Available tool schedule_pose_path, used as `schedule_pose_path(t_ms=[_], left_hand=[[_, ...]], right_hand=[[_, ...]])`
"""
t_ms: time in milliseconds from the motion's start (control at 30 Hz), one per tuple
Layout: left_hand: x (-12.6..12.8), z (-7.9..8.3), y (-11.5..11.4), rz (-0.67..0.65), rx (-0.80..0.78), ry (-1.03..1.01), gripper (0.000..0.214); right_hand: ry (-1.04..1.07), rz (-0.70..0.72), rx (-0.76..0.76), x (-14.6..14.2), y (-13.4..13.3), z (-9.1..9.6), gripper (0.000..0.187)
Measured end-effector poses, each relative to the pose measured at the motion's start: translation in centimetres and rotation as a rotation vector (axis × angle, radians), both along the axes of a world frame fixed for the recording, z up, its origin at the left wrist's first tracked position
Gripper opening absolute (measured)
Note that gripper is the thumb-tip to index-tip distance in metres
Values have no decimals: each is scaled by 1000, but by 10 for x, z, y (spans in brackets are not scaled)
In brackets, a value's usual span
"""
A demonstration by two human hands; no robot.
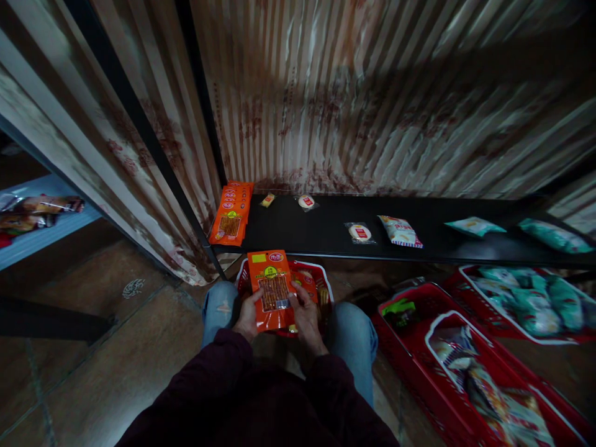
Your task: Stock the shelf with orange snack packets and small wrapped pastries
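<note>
An orange snack packet [270, 273] with a clear window showing brown sticks is held up between my two hands. My left hand [249, 318] grips its lower left edge, and my right hand [306, 316] closes on its lower right edge. Under the packet, between my knees, stands a red basket [328, 279] with a white rim. More orange packaging and some yellowish items show inside it, partly hidden by my hands. Ahead on the black shelf [298, 233], a stack of similar orange packets [231, 214] lies at the left end.
Along the shelf lie a small yellow packet [267, 200], two round wrapped snacks [306, 202], a red-and-white bag [400, 231] and two teal bags [475, 226]. Red baskets [405, 335] with bagged snacks stand right. A dark metal post [153, 139] rises left, before a pleated curtain [326, 112].
</note>
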State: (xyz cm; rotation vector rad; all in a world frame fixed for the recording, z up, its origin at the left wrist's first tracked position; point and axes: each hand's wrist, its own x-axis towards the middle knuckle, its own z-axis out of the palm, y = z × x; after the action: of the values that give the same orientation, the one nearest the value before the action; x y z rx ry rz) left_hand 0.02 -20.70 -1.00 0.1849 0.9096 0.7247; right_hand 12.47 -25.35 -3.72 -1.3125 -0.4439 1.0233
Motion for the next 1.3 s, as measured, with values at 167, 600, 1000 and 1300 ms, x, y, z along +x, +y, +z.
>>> schedule_pose_path(t_ms=[167,600,1000,1300], left_hand=[[-4,-5,4,-26,-45,-63,43],[-14,-2,1,-93,42,-180,46],[-19,-21,-3,-153,127,-269,36],[-15,-27,-6,-188,230,-137,45]], right_hand=[[-34,-13,6,2,-3,-3,39],[-617,-59,29,6,-3,-4,27],[-472,149,-32,-6,-6,20,26],[-10,332,-41,6,-16,31,46]])
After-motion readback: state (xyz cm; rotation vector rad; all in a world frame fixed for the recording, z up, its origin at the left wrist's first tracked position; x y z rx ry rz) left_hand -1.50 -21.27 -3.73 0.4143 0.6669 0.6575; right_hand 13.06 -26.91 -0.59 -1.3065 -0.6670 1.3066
